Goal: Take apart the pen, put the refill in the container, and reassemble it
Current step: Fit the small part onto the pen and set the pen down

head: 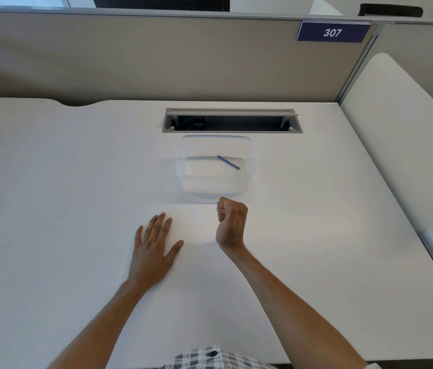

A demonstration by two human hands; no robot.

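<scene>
A white desk (50, 182) meets a beige partition (130, 57) bearing a blue sign (333, 32) reading 307. A grey cable slot (232, 120) lies open near the desk's far edge. A white divider (396, 134) stands at right.

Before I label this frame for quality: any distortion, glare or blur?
Head view: wide-angle bending curves the desk edges; lighting is soft and even, with faint shadows by the container; its clear walls look washed out against the white top; the blue refill and both hands stay sharp.
</scene>
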